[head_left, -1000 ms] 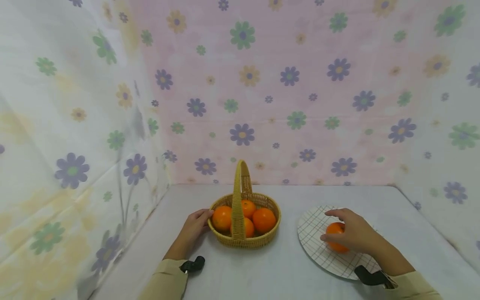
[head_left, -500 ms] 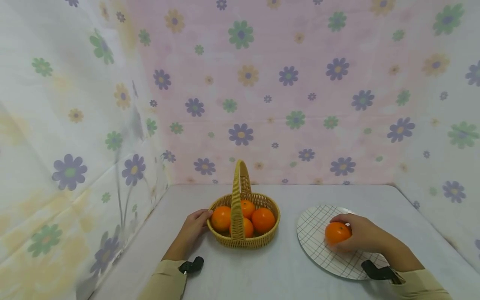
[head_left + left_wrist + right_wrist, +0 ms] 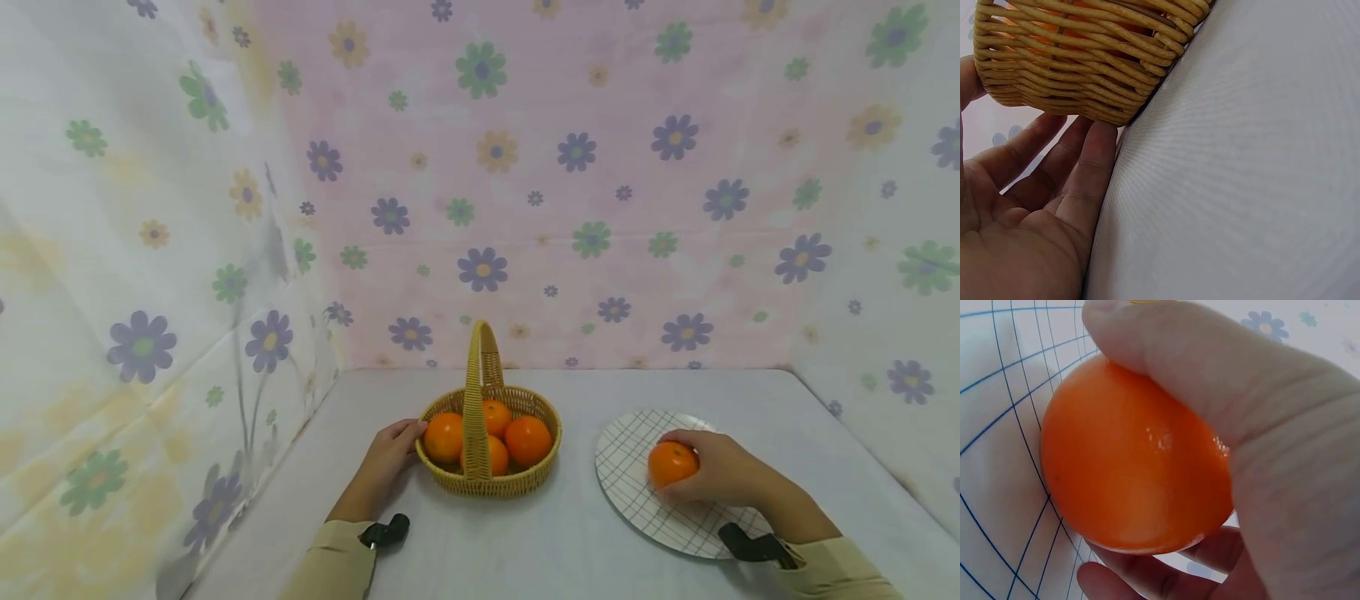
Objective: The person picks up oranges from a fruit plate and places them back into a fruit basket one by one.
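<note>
My right hand [image 3: 716, 471] grips an orange [image 3: 671, 464] on the round checked plate [image 3: 626, 492]. In the right wrist view, the thumb [image 3: 1166, 347] lies over one side of the glossy orange [image 3: 1129, 462] and the fingers [image 3: 1154, 575] curl round the other. The orange sits against or very close to the plate. My left hand [image 3: 386, 457] holds the left end of a wicker basket [image 3: 517, 483]. Its fingertips [image 3: 1097, 140] touch the low side of the basket [image 3: 1085, 62], and a digit lies higher up near the rim. Several oranges [image 3: 527, 440] lie inside, partly hidden by the handle.
The basket's tall arched handle [image 3: 476, 392] rises over its middle. A white cloth-covered table [image 3: 562, 550] lies beneath everything. Flowered fabric walls [image 3: 525, 167] enclose the back and both sides. A black wrist mount [image 3: 753, 546] sits at the right cuff, and another mount [image 3: 386, 531] at the left.
My right hand, spread over the orange a second ago, has come round it and now grips it. The orange has barely moved. My left hand and the basket stay in place.
</note>
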{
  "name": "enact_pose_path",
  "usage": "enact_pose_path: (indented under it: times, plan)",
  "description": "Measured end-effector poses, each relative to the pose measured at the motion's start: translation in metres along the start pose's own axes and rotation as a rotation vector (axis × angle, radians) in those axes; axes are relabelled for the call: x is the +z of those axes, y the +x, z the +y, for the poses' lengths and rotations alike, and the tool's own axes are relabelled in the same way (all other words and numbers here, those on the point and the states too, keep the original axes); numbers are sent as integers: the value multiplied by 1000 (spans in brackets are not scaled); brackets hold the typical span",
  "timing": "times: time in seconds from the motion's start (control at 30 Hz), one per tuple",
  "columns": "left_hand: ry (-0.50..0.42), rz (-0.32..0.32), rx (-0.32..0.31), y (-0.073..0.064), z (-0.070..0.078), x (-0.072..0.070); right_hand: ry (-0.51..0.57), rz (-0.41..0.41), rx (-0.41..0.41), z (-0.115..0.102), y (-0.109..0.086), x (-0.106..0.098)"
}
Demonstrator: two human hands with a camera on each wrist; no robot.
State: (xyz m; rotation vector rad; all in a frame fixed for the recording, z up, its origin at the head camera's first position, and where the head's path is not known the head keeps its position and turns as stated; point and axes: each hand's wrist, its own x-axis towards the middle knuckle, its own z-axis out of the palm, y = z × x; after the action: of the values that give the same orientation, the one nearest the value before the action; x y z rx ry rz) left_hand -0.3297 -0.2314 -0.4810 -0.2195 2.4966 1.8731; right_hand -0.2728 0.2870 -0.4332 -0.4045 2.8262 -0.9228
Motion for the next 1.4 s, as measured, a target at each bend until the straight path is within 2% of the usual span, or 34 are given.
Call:
enact_pose_path:
  times: [0.23,0.5,0.77,1.13,1.4]
  plan:
    - [20,-6,21,-1,-1,0,-28,17,-1,1,2,6]
    - [19,-17,5,2,-3,-1,-46,50,-19,-3,7,11]
    - [13,-10,-13,5,-3,-1,-59,12,14,-9,1,9]
    - [6,-14,11,4,0,-3,-102,37,-30,-16,5,17]
    - [6,-14,23,4,-3,-2,-8,71,-59,-31,9,23]
